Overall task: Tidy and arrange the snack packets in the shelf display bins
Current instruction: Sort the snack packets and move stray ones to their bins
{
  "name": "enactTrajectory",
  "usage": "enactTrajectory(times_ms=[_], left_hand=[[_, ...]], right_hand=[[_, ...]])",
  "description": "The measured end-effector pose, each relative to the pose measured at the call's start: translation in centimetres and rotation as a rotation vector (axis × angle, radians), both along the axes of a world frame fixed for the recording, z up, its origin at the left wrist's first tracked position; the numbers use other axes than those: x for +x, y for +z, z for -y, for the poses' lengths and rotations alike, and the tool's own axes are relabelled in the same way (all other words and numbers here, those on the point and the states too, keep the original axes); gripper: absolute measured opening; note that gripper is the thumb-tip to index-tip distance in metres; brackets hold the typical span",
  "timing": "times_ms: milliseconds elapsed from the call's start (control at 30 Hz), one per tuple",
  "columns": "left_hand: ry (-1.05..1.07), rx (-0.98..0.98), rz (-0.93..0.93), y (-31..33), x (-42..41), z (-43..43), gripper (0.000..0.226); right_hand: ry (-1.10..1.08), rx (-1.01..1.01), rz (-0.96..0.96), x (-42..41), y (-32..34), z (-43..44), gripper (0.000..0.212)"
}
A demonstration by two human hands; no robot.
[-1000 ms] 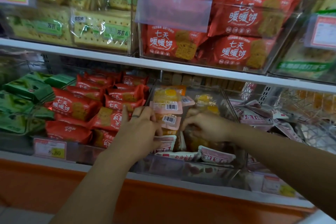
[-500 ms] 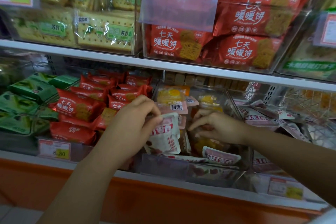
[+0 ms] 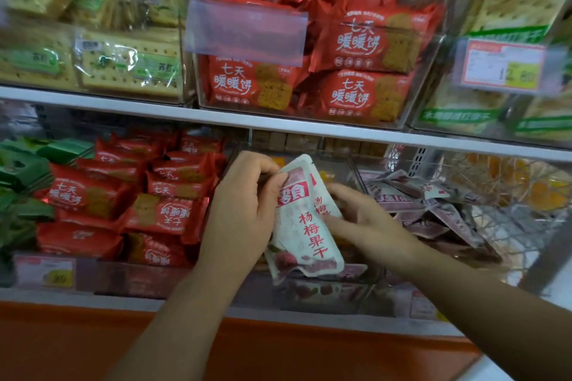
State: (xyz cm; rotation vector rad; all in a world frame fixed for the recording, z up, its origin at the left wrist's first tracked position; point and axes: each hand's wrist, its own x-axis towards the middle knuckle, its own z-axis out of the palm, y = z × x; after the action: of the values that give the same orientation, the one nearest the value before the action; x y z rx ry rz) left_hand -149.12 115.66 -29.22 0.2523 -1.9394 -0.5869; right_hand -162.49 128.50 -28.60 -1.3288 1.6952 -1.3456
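Observation:
My left hand [image 3: 244, 210] grips white snack packets with red lettering [image 3: 305, 226] by their upper left corner, holding them upright in front of the middle clear bin [image 3: 325, 291] on the lower shelf. At least two packets overlap in the bunch. My right hand [image 3: 365, 223] is at their right side, fingers curled against the rear packet. The hands and packets hide most of the bin's contents.
Red biscuit packets [image 3: 167, 195] fill the bin to the left, green packets [image 3: 21, 176] lie further left. Pink-white packets [image 3: 433, 207] lie jumbled in the right bin. The upper shelf [image 3: 278, 125] carries bins of red packets [image 3: 356, 49] and cracker packs [image 3: 123, 62].
My left hand has lifted the white packets up out of the middle bin and stood them upright. My right hand has moved from inside the bin to the packets' right side.

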Motion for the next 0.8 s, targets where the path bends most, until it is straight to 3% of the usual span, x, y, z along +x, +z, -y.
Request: enactTrajectory(times_ms=[67,133,333,500,567,667,800], left_hand=[[0.001,0.024,0.004,-0.2,-1.2,-0.7,0.01],[-0.015,0.07,0.021,-0.3,-2.4,-1.9,0.012],[-0.088,0.205,0.027,-0.4,-6.1,-5.7,0.011],[-0.183,0.278,0.044,-0.3,-8.2,-7.0,0.005],[-0.219,0.302,0.117,-0.3,-8.7,-7.0,0.016],[-0.214,0.281,0.288,-0.9,-9.0,-6.8,0.037],[-0.159,0.101,0.405,-1.2,-8.7,-6.5,0.033]], right_hand=[[-0.02,0.023,0.194,-0.5,0.0,-1.4,0.046],[-0.033,0.03,0.24,-0.8,0.0,-3.0,0.056],[-0.285,0.082,-0.156,-1.5,0.7,-6.3,0.056],[-0.342,0.0,-0.201,-3.2,1.6,-8.3,0.043],[-0.405,0.012,-0.253,-4.5,1.6,-8.9,0.04],[-0.614,0.019,-0.556,-7.3,1.6,-9.8,0.032],[-0.768,-0.084,-1.108,-10.1,1.9,-10.6,0.03]])
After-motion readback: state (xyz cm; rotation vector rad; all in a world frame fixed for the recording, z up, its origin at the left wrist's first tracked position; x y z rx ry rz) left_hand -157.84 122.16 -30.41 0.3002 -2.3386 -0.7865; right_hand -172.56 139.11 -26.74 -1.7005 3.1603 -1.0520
